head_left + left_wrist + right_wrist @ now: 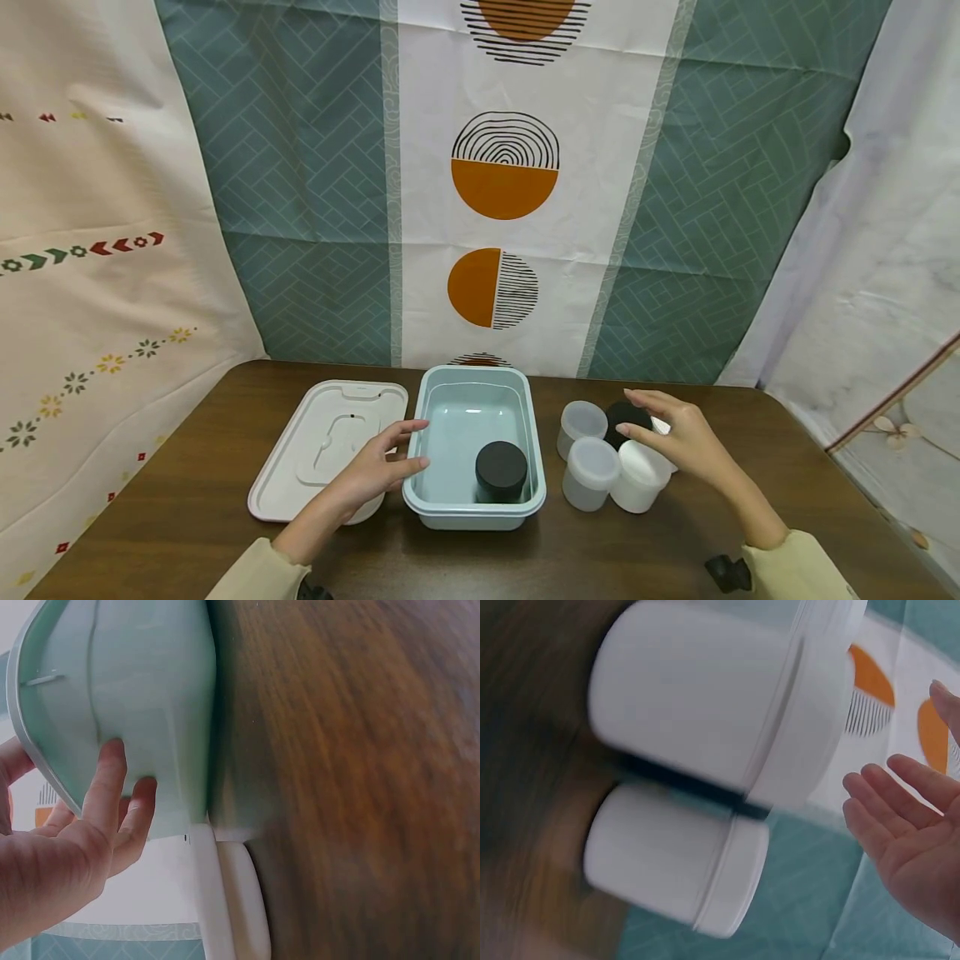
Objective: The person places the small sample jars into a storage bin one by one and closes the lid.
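Observation:
A light blue plastic tub (474, 518) stands in the middle of the table, with a black jar (501, 472) upright inside its near right part. My left hand (378, 462) holds the tub's left rim; in the left wrist view, fingers (105, 787) press against its outer wall. On the right, my right hand (678, 429) hovers over a cluster of jars, thumb and fingers spread around the top of another black jar (622, 412). A white jar (641, 479) stands in front of it. The right wrist view shows the hand's fingers (900, 802) apart from the white jars (690, 697).
Two frosted jars with translucent lids, one behind (583, 423) and one in front (591, 477), stand left in the cluster. Another white jar is partly hidden behind the right hand. A white lid (330, 408) lies flat left of the tub. Patterned curtains (315, 167) hang behind the table.

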{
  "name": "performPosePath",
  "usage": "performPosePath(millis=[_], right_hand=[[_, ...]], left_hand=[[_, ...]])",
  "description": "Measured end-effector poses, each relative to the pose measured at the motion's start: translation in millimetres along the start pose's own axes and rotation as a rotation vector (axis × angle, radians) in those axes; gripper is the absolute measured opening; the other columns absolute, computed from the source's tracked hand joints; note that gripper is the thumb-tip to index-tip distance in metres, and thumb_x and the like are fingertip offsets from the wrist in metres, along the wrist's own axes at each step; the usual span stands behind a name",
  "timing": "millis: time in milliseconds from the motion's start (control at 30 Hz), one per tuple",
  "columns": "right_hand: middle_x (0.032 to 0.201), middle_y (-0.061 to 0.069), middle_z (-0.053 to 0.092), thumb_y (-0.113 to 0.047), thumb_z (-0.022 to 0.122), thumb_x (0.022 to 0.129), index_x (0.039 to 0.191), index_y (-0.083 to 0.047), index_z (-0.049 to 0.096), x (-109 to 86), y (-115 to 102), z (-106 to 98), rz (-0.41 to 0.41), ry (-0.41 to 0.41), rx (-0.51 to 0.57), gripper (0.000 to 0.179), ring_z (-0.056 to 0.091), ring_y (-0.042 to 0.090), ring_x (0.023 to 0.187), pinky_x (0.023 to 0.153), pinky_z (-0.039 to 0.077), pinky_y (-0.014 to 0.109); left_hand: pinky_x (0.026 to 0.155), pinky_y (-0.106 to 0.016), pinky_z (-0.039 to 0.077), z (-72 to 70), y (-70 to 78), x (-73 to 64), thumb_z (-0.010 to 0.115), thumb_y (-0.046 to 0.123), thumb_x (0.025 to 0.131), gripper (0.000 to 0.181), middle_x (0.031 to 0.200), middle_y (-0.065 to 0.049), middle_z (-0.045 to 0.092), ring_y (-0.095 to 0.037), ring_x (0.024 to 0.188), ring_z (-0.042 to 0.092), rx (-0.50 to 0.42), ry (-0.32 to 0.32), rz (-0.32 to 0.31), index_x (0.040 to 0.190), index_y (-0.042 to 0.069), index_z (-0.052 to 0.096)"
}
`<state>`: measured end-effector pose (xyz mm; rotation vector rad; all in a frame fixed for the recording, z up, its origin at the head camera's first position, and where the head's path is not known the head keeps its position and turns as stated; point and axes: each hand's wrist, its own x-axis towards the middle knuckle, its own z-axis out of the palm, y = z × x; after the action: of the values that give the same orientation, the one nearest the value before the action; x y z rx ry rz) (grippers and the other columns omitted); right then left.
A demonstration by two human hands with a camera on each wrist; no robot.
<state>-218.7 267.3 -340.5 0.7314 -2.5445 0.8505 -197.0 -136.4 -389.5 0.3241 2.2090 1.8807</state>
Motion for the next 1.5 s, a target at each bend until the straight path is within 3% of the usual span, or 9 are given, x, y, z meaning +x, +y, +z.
performPosePath(millis=[167, 333, 433, 567, 633, 800, 1100, 1233, 1500], right_hand=[[0.117, 0.017, 0.059, -0.019, 0.073, 0.078, 0.119, 0.004, 0.056, -6.1, 12, -11, 0.072, 0.045, -0.025, 0.05, 0.055, 0.035, 0.105, 0.084, 0.043, 0.014], [0.118, 0.02, 0.057, -0.022, 0.074, 0.077, 0.119, 0.005, 0.056, -11.6, 26, -19, 0.134, 0.069, -0.07, 0.053, 0.054, 0.037, 0.105, 0.08, 0.038, 0.004], [0.118, 0.024, 0.055, -0.024, 0.074, 0.077, 0.12, 0.007, 0.055, -14.0, 36, -21, 0.17, 0.056, -0.108, 0.056, 0.054, 0.041, 0.104, 0.082, 0.045, 0.017], [0.12, 0.027, 0.052, -0.028, 0.073, 0.077, 0.122, 0.008, 0.052, -17.4, 47, -21, 0.218, 0.014, -0.151, 0.061, 0.052, 0.046, 0.104, 0.081, 0.044, 0.051], [0.121, 0.028, 0.051, -0.03, 0.073, 0.077, 0.122, 0.008, 0.051, -19.4, 52, -20, 0.24, -0.006, -0.158, 0.063, 0.051, 0.046, 0.104, 0.08, 0.043, 0.054], [0.118, 0.029, 0.053, -0.03, 0.075, 0.074, 0.121, 0.009, 0.052, -22.7, 64, -15, 0.26, -0.031, -0.176, 0.065, 0.054, 0.04, 0.098, 0.075, 0.045, 0.05], [0.101, 0.024, 0.061, -0.028, 0.077, 0.072, 0.12, 0.011, 0.052, -23.5, 69, -12, 0.281, -0.058, -0.167, 0.067, 0.047, 0.018, 0.072, 0.056, 0.04, 0.025], [0.094, 0.018, 0.063, -0.028, 0.078, 0.071, 0.119, 0.011, 0.053, -23.3, 70, -12, 0.279, -0.044, -0.166, 0.066, 0.044, 0.015, 0.069, 0.054, 0.038, 0.023], [0.103, 0.026, 0.062, -0.027, 0.078, 0.071, 0.116, 0.012, 0.055, -23.5, 68, -20, 0.258, 0.008, -0.169, 0.064, 0.048, 0.012, 0.069, 0.055, 0.04, 0.022]], left_hand=[[0.073, -0.04, 0.052, -0.6, 0.6, -0.1, 0.061, 0.014, 0.087, 0.055, 0.13, -0.027, 0.036, -0.031, 0.106, 0.05, 0.001, -0.005, -0.003, 0.135, 0.003, 0.036], [0.073, -0.04, 0.052, -1.2, 0.9, -0.3, 0.059, 0.011, 0.088, 0.054, 0.13, -0.027, 0.036, -0.03, 0.105, 0.051, 0.004, -0.007, -0.001, 0.136, 0.002, 0.036], [0.073, -0.04, 0.052, -1.0, 0.9, -0.4, 0.06, 0.012, 0.088, 0.054, 0.13, -0.027, 0.036, -0.03, 0.105, 0.051, 0.005, -0.003, -0.003, 0.135, 0.003, 0.036], [0.073, -0.04, 0.052, -0.3, 0.7, -0.3, 0.061, 0.012, 0.087, 0.055, 0.131, -0.027, 0.036, -0.031, 0.106, 0.051, -0.002, 0.002, -0.007, 0.135, 0.003, 0.037], [0.073, -0.04, 0.052, -0.1, 1.0, -0.3, 0.062, 0.014, 0.086, 0.056, 0.131, -0.027, 0.036, -0.03, 0.106, 0.051, -0.001, 0.002, -0.006, 0.135, 0.003, 0.037], [0.073, -0.04, 0.052, -0.5, 1.1, -0.3, 0.063, 0.016, 0.086, 0.057, 0.131, -0.027, 0.037, -0.029, 0.104, 0.052, -0.002, 0.0, -0.005, 0.135, 0.003, 0.037], [0.073, -0.041, 0.052, -0.5, 0.8, 0.3, 0.061, 0.013, 0.087, 0.055, 0.131, -0.027, 0.036, -0.028, 0.103, 0.052, -0.011, -0.006, -0.007, 0.135, 0.003, 0.036], [0.073, -0.041, 0.052, -0.4, 1.1, -0.2, 0.061, 0.013, 0.087, 0.055, 0.131, -0.026, 0.037, -0.029, 0.104, 0.052, -0.004, -0.004, -0.007, 0.135, 0.003, 0.036], [0.074, -0.04, 0.051, -0.4, 1.9, -1.1, 0.06, 0.013, 0.087, 0.054, 0.131, -0.025, 0.038, -0.028, 0.104, 0.052, 0.0, -0.002, -0.007, 0.135, 0.004, 0.037]])
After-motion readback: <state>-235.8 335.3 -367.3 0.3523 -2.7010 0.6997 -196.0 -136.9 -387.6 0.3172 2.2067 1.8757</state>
